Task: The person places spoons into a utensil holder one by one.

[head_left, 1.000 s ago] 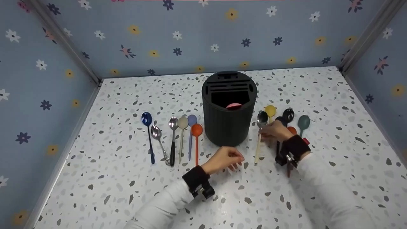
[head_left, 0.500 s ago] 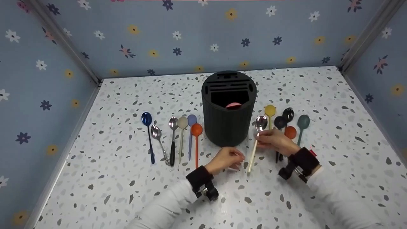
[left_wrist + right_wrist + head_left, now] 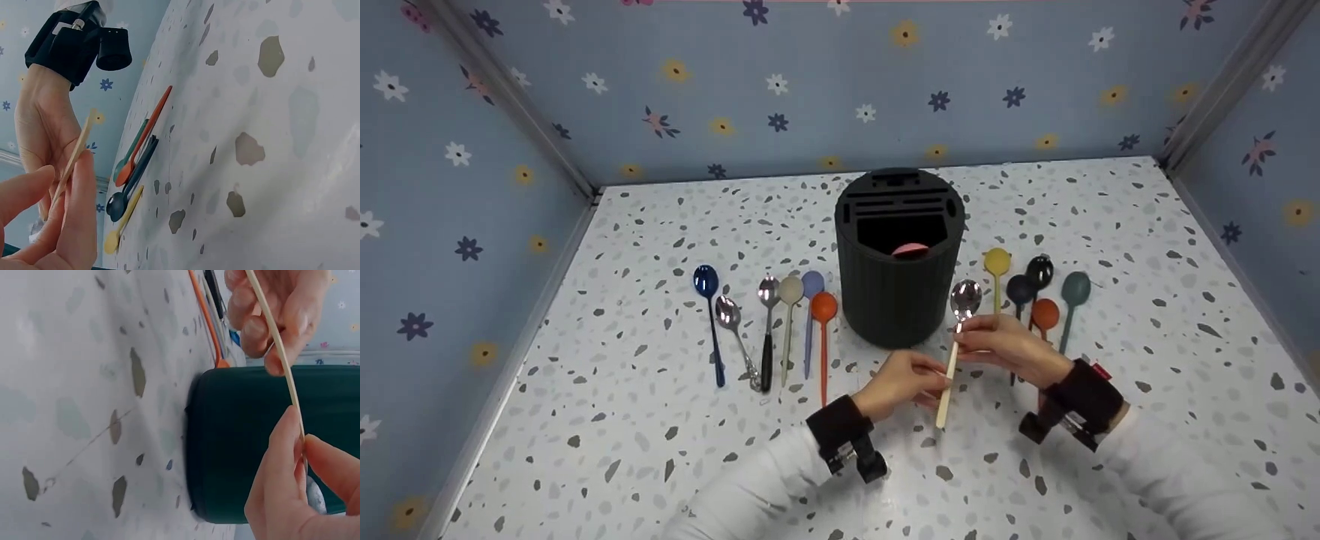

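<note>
1. I have the cream-handled spoon (image 3: 952, 352) lifted off the counter (image 3: 660, 420), just in front of the black utensil holder (image 3: 898, 255), with its metal bowl tilted up toward the holder's right side. To do this step well, I judge I should have 1 hand take the weight firmly before the other lets go, and keep the thin handle from twisting between them.

2. My right hand (image 3: 1005, 346) pinches the upper handle just below the bowl: in the right wrist view, thumb and forefinger are closed tight on the slim stick.

3. My left hand (image 3: 901, 379) meets the lower half of the handle. The left wrist view shows my fingers (image 3: 73, 225) curled loosely, with the stick lying against them and the thumb close beside it. It looks a light pinch rather than a full grip, so I would firm it up.

4. The holder's big front slot already has something pink (image 3: 910, 249) in it. I reckon the spoon should go in handle down, clear of that.

5. The row of coloured spoons on the right (image 3: 1039, 296) lies just behind my right hand; I should lift clear of it. Another row of spoons (image 3: 769, 322) lies left of the holder, well apart from my hands.
</note>
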### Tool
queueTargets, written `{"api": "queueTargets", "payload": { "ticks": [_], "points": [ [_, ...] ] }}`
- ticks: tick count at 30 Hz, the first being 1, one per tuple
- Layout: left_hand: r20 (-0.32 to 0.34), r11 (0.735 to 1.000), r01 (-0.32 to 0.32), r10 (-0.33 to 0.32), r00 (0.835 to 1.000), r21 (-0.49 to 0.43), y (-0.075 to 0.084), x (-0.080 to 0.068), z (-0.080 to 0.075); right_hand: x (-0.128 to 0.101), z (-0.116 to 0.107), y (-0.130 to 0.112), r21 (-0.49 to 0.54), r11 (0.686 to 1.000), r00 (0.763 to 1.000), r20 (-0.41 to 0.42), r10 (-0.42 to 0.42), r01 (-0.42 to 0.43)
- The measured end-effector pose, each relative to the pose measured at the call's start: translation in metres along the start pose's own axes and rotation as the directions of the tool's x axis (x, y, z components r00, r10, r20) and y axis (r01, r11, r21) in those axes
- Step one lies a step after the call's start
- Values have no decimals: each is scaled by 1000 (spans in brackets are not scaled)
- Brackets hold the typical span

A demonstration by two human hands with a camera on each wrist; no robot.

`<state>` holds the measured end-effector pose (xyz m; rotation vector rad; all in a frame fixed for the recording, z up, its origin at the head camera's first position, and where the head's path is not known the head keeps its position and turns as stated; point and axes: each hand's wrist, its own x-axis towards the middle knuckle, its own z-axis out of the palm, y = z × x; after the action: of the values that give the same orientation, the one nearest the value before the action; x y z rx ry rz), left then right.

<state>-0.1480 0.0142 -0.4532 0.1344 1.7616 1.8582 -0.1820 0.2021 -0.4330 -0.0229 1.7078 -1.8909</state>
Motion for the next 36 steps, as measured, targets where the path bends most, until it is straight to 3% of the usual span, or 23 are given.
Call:
{"api": "queueTargets", "payload": {
  "ticks": [8,17,27,36],
  "points": [
    [-26,1000,-27,27,999,-3,18,-8,5,-11,8,-18,-62,997,998,-38,-42,40],
    [-8,990,-136,137,991,43,52,-16,10,-29,16,-58,-170,983,991,-95,-92,74],
    [5,952,-274,276,961,137,95,-23,11,-45,27,-108,-229,962,979,-105,-177,149],
    [1,880,-398,412,911,259,132,-28,7,-53,39,-147,-284,928,953,-114,-282,240]
  ]
}}
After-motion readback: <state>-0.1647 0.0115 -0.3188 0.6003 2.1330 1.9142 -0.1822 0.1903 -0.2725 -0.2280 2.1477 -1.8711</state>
